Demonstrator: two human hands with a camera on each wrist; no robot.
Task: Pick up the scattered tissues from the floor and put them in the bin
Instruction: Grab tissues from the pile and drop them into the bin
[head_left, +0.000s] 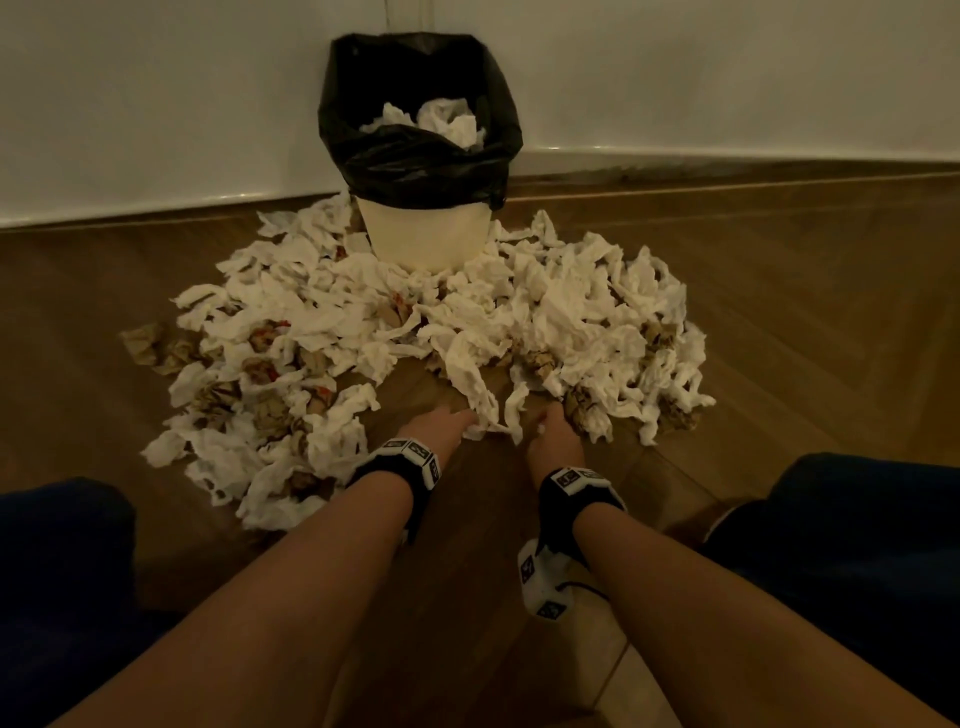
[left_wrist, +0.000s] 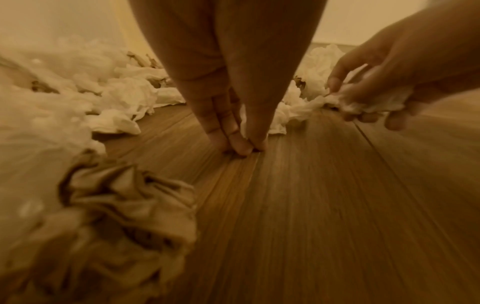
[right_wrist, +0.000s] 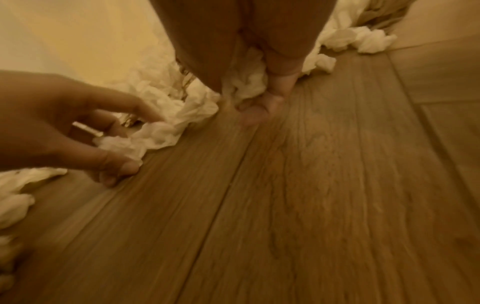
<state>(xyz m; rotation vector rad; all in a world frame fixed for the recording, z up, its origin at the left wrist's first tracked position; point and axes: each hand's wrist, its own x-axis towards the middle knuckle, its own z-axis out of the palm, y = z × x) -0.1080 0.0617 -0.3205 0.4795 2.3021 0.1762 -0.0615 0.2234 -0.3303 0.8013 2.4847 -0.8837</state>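
Note:
A cream bin (head_left: 426, 231) with a black liner (head_left: 415, 161) stands against the wall, with some white tissues (head_left: 447, 122) inside. A broad heap of white and brown crumpled tissues (head_left: 322, 332) lies on the floor around it. At the heap's near edge my left hand (head_left: 453, 423) pinches a white tissue (right_wrist: 148, 133) between thumb and fingers, down at the floor. Just to its right, my right hand (head_left: 551, 427) has its fingers curled round another white tissue (right_wrist: 246, 86). The two hands are close together, low over the floor.
The wood plank floor (head_left: 467, 597) is bare between my forearms and the heap. A white wall with a skirting board (head_left: 727, 156) runs behind the bin. My dark-clad knees (head_left: 857, 545) sit at both lower corners. A crumpled brown tissue (left_wrist: 124, 205) lies beside my left wrist.

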